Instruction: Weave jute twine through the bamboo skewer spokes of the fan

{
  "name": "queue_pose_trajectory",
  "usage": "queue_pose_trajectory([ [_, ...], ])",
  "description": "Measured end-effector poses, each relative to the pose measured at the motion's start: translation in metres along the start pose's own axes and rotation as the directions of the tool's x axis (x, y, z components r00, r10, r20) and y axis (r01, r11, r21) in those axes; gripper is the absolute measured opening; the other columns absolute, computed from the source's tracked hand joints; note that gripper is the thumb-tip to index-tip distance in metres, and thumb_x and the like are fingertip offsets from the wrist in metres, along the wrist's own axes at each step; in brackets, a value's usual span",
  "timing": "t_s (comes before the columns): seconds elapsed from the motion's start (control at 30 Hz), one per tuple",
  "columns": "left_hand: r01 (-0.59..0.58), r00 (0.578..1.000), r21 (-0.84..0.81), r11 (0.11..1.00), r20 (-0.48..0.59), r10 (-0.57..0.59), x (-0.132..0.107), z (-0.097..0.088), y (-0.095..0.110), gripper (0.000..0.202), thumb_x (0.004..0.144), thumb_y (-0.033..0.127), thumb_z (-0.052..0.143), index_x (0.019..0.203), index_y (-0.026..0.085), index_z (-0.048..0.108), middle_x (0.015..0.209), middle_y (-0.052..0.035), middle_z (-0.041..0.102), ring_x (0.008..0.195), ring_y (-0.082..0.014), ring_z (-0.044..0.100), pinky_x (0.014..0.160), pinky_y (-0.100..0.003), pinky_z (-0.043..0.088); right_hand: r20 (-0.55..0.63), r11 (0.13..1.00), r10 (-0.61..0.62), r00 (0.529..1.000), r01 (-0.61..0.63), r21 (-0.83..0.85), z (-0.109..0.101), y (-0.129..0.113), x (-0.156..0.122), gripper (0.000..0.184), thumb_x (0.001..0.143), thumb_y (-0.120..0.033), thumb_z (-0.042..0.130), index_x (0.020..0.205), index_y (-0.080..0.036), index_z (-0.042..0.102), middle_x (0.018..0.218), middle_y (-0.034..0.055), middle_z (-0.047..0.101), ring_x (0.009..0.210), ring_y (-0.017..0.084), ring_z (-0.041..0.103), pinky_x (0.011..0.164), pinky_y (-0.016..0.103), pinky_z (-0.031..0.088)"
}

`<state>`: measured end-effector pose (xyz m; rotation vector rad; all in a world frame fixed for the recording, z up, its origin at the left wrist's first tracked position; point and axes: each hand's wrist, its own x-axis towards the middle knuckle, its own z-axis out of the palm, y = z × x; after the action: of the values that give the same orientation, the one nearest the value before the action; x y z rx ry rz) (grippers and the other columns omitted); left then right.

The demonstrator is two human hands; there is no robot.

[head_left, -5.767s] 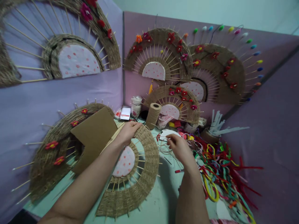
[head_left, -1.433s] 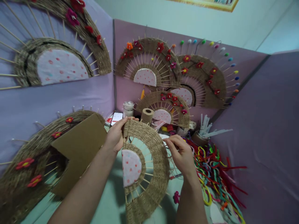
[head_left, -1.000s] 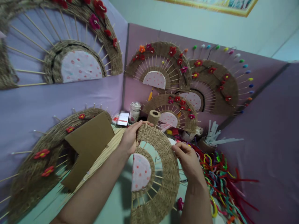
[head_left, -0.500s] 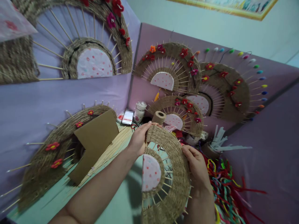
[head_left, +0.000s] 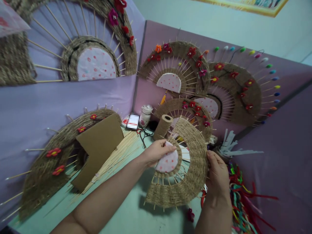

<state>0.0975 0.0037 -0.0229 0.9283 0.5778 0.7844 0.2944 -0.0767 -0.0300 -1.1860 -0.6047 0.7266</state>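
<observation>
Between my hands is a woven fan (head_left: 195,169) of twine on thin sticks, with a half-round pink-dotted cloth centre and stick ends poking past its rim. My left hand (head_left: 158,152) pinches the cloth centre, thumb on the front and fingers behind. At the fan's right outer edge, my right hand (head_left: 216,167) grips the rim between thumb and fingers. The fan is held tilted above the table. A small dark-pink flower (head_left: 190,214) lies below it, near my right wrist. A twine roll (head_left: 163,126) stands just behind the fan.
Bundled thin sticks (head_left: 117,152) and a cut cardboard piece (head_left: 99,146) lie left. A phone (head_left: 133,122) and a white jar (head_left: 146,115) stand at the back. Colourful fuzzy strips (head_left: 240,198) pile up at right. Flower-trimmed fans (head_left: 175,65) hang on or lean against the panels.
My left hand has shifted from the fan's upper end to its cloth centre. The fan has turned and moved up and right, uncovering the twine roll and the dark-pink flower.
</observation>
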Motion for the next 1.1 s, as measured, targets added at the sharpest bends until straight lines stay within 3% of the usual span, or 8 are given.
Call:
queue_pose_trajectory([
  [0.17, -0.041, 0.999, -0.015, 0.999, -0.002, 0.041, -0.003, 0.000, 0.001, 0.043, 0.051, 0.041, 0.084, 0.066, 0.016, 0.052, 0.058, 0.0047, 0.053, 0.051, -0.0082, 0.051, 0.052, -0.022, 0.040, 0.064, 0.998, 0.035, 0.997, -0.032, -0.051, 0.004, -0.007, -0.005, 0.037, 0.052, -0.045, 0.083, 0.068, -0.018, 0.063, 0.045, -0.0079, 0.046, 0.036, 0.006, 0.034, 0.034, 0.019, 0.023],
  [0.3, -0.014, 1.000, -0.030, 0.999, -0.002, 0.014, -0.004, -0.004, 0.003, 0.044, 0.051, 0.041, 0.085, 0.067, 0.015, 0.052, 0.057, 0.0042, 0.054, 0.049, -0.0082, 0.052, 0.051, -0.021, 0.042, 0.112, 0.996, 0.072, 0.991, -0.065, -0.068, 0.004, -0.011, -0.008, 0.037, 0.051, -0.044, 0.083, 0.070, -0.018, 0.065, 0.045, -0.0076, 0.048, 0.036, 0.006, 0.033, 0.034, 0.019, 0.020],
  [0.4, -0.012, 1.000, -0.028, 1.000, -0.004, 0.012, -0.003, -0.007, 0.003, 0.043, 0.052, 0.040, 0.085, 0.066, 0.015, 0.053, 0.056, 0.0038, 0.056, 0.048, -0.0084, 0.053, 0.049, -0.021, 0.042, 0.139, 0.994, 0.103, 0.985, -0.096, -0.058, 0.005, -0.010, -0.007, 0.036, 0.051, -0.042, 0.084, 0.072, -0.019, 0.067, 0.047, -0.0071, 0.051, 0.037, 0.007, 0.035, 0.035, 0.020, 0.022],
  [0.53, -0.012, 1.000, -0.046, 0.999, -0.007, 0.012, 0.000, -0.012, 0.004, 0.040, 0.055, 0.038, 0.084, 0.068, 0.016, 0.054, 0.057, 0.0028, 0.059, 0.048, -0.0098, 0.055, 0.049, -0.021, 0.044, 0.161, 0.995, 0.094, 0.982, -0.095, 0.000, 0.006, -0.008, -0.005, 0.036, 0.054, -0.040, 0.083, 0.082, -0.021, 0.068, 0.061, -0.0045, 0.061, 0.043, 0.009, 0.043, 0.042, 0.021, 0.032],
  [0.63, -0.016, 0.999, -0.082, 0.997, -0.052, 0.011, 0.003, -0.016, 0.006, 0.038, 0.055, 0.035, 0.085, 0.068, 0.015, 0.054, 0.057, 0.0022, 0.060, 0.051, -0.0102, 0.057, 0.051, -0.021, 0.047, 0.209, 0.994, 0.069, 0.976, -0.086, 0.072, 0.008, -0.006, -0.004, 0.039, 0.062, -0.048, 0.077, 0.090, -0.022, 0.068, 0.060, -0.0043, 0.059, 0.045, 0.009, 0.044, 0.044, 0.021, 0.034],
  [0.73, -0.024, 0.996, -0.106, 0.994, -0.084, 0.015, 0.005, -0.019, 0.009, 0.033, 0.057, 0.029, 0.084, 0.068, 0.014, 0.055, 0.057, 0.0021, 0.061, 0.050, -0.0097, 0.058, 0.051, -0.020, 0.047, 0.224, 0.994, 0.025, 0.974, -0.048, 0.096, 0.011, -0.005, -0.004, 0.043, 0.067, -0.058, 0.070, 0.089, -0.021, 0.068, 0.060, -0.0032, 0.056, 0.048, 0.010, 0.045, 0.045, 0.021, 0.035],
  [0.83, -0.007, 0.996, -0.124, 0.992, -0.094, -0.005, 0.006, -0.018, 0.012, 0.025, 0.063, 0.022, 0.080, 0.067, 0.014, 0.057, 0.057, 0.0011, 0.061, 0.049, -0.0094, 0.058, 0.051, -0.020, 0.047, 0.217, 1.000, -0.006, 0.976, 0.003, 0.013, 0.015, -0.006, -0.006, 0.045, 0.073, -0.062, 0.062, 0.091, -0.021, 0.066, 0.066, -0.0003, 0.060, 0.050, 0.012, 0.049, 0.046, 0.023, 0.037],
  [1.1, -0.040, 0.989, -0.177, 0.983, -0.150, 0.013, 0.006, -0.018, 0.015, 0.014, 0.073, 0.014, 0.070, 0.066, 0.014, 0.057, 0.058, -0.0004, 0.063, 0.050, -0.0103, 0.060, 0.054, -0.021, 0.050, 0.257, 0.971, -0.144, 0.956, 0.187, -0.151, 0.017, 0.000, -0.005, 0.046, 0.079, -0.060, 0.054, 0.094, -0.019, 0.069, 0.073, 0.0035, 0.065, 0.058, 0.016, 0.054, 0.050, 0.025, 0.039],
])
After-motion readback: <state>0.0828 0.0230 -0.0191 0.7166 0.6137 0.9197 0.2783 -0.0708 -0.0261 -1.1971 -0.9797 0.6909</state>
